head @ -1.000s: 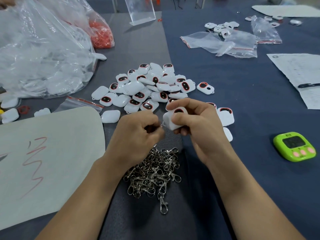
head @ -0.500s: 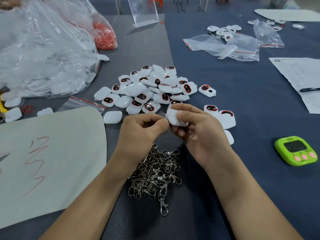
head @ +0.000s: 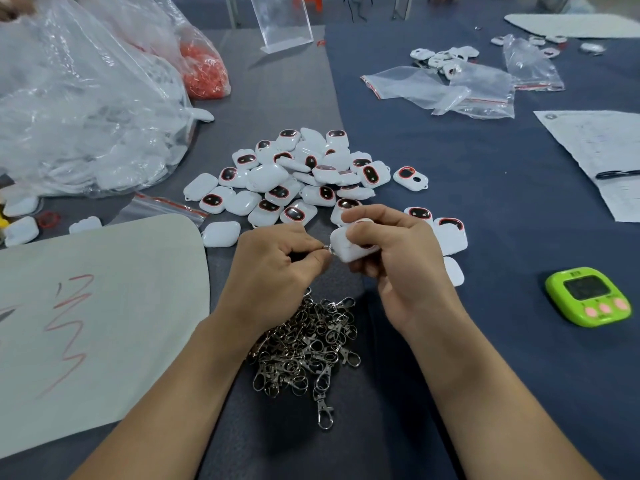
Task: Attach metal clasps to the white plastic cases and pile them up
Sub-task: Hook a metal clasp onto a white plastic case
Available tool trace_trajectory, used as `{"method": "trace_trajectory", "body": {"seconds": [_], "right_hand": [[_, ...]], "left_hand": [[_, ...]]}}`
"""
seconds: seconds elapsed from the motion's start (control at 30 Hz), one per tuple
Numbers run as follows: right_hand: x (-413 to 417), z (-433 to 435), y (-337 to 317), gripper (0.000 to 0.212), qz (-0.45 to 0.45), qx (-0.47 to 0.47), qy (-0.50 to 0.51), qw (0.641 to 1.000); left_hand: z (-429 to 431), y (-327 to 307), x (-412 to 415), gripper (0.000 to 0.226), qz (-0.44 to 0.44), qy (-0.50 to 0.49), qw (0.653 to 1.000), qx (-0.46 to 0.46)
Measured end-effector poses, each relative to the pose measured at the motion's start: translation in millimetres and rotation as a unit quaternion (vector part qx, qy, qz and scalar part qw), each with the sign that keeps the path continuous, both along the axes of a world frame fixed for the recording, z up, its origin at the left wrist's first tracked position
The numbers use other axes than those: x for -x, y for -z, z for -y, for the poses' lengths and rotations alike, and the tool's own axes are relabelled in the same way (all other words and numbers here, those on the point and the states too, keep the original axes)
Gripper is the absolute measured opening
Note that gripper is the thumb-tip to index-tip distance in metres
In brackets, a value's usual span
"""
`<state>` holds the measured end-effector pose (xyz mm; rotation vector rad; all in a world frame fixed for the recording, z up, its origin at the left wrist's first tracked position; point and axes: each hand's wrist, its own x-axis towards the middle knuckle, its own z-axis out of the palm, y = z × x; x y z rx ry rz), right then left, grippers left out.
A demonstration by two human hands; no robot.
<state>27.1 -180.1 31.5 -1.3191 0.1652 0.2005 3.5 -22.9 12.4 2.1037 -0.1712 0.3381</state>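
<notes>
hands (head: 341, 258) pinch clasp (head: 328, 250), case (head: 349, 247)

Left hand (head: 273, 268) beside right hand (head: 398, 271), curled

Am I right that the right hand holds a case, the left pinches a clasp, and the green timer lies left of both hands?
Not quite: in the head view the timer lies on the right, past the right hand, which does hold a case; the left hand pinches a clasp.

Person, two limbs in view. Left hand (head: 273, 268) and right hand (head: 405, 271): bare. Left forearm (head: 166, 403) and right forearm (head: 485, 393): uncovered from wrist to lower frame edge.
</notes>
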Motion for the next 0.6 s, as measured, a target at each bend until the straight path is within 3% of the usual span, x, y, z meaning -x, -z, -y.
{"method": "trace_trajectory", "body": {"seconds": [0.23,0.33,0.4,0.47,0.6], "right_hand": [[0.9,-6.7,1.8,0.017,0.006,0.012,0.011,1.0],[-0.8,-7.2,3.5,0.013,-0.012,-0.005,0.012,1.0],[-3.2,-3.9,3.0,0.013,-0.022,-0.018,0.005,1.0],[-6.1,1.3,2.5,0.016,-0.033,-0.012,0.007,0.999],[-11.2,10.5,2.4,0.017,-0.033,0.054,0.031,0.998]], "left_hand": [[-0.1,-3.7,3.2,0.016,0.073,-0.02,0.975,-0.21],[2.4,-1.2,3.2,0.024,0.096,-0.048,0.962,-0.253],[3.9,0.8,4.3,0.019,0.093,-0.064,0.966,-0.233],[4.7,2.6,3.5,0.005,0.062,-0.078,0.984,-0.151],[-0.3,6.7,-4.8,0.014,-0.016,-0.084,0.996,0.01]]}}
